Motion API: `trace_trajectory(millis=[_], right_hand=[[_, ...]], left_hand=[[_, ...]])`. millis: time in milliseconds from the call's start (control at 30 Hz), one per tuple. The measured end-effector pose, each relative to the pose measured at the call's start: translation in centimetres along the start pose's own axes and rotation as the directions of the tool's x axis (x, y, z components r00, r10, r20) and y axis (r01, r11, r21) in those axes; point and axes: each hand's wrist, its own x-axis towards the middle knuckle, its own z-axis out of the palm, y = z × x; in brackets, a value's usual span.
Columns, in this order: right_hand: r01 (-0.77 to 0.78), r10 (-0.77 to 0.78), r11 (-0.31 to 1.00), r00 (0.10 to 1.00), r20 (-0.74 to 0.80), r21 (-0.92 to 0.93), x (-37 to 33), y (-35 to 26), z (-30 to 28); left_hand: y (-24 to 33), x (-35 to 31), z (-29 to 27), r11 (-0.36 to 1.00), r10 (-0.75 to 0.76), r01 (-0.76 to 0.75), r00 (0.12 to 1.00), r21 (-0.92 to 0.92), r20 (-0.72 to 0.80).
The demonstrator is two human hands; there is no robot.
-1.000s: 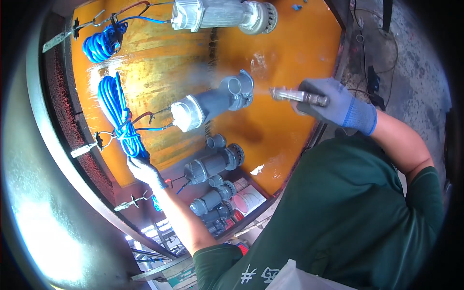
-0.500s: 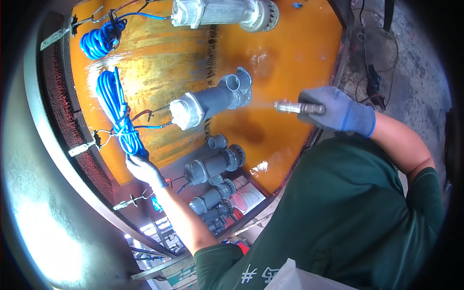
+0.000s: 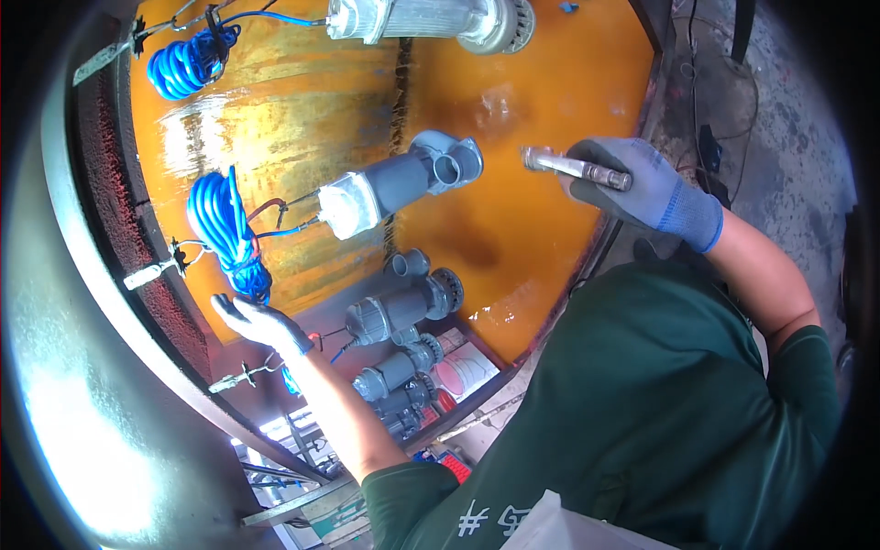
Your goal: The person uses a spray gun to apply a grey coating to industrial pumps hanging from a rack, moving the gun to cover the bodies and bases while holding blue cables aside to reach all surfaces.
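Note:
My right hand [image 3: 642, 183], in a grey-blue glove, is closed around a metal spray gun [image 3: 577, 167], its nozzle facing left. To the left of the nozzle hangs a grey submersible pump [image 3: 396, 183] with a bright pale cap and an outlet elbow at its right end. A coiled blue cable [image 3: 222, 225] hangs beside this pump, joined to it by a blue lead. Just below the coil, my gloved left hand [image 3: 259, 323] has its fingers stretched and apart. Whether the fingertips touch the coil is hard to tell.
Another pump [image 3: 431, 20] and blue coil [image 3: 188, 66] hang at the far side. Several grey pumps, including one nearby [image 3: 403, 307], hang nearer me. Behind them stands an orange-yellow panel [image 3: 550, 110]. A curved metal rail [image 3: 87, 247] with hooks runs along the left.
My left hand has come off the blue coil and moved slightly left. The pump has turned a little, and its coil hangs differently. Faint spray at the nozzle is no longer visible.

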Motion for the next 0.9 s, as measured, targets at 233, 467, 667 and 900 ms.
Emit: trace_trajectory(millis=[233, 467, 667, 900], right_hand=[[0.127, -0.125, 0.988, 0.992, -0.030, 0.090, -1.1, 0.5, 1.7], [0.061, -0.067, 0.994, 0.995, 0.070, 0.086, -2.1, 1.5, 2.0], [-0.035, 0.041, 0.996, 0.996, 0.074, -0.087, -1.1, -0.5, -0.3], [0.003, 0.000, 1.000, 0.988, 0.155, -0.019, 1.3, -6.8, -1.4]], left_hand=[[10.7, 1.9, 1.2, 0.987, 0.124, -0.118, 0.991, -0.113, 0.047], [13.1, 2.9, 2.0, 0.934, 0.079, 0.014, 0.966, -0.356, 0.246], [11.3, 2.4, 0.5, 0.867, -0.076, 0.205, 0.955, -0.454, 0.287], [13.1, 2.6, 0.0, 0.744, -0.307, 0.385, 0.923, -0.547, 0.231]])
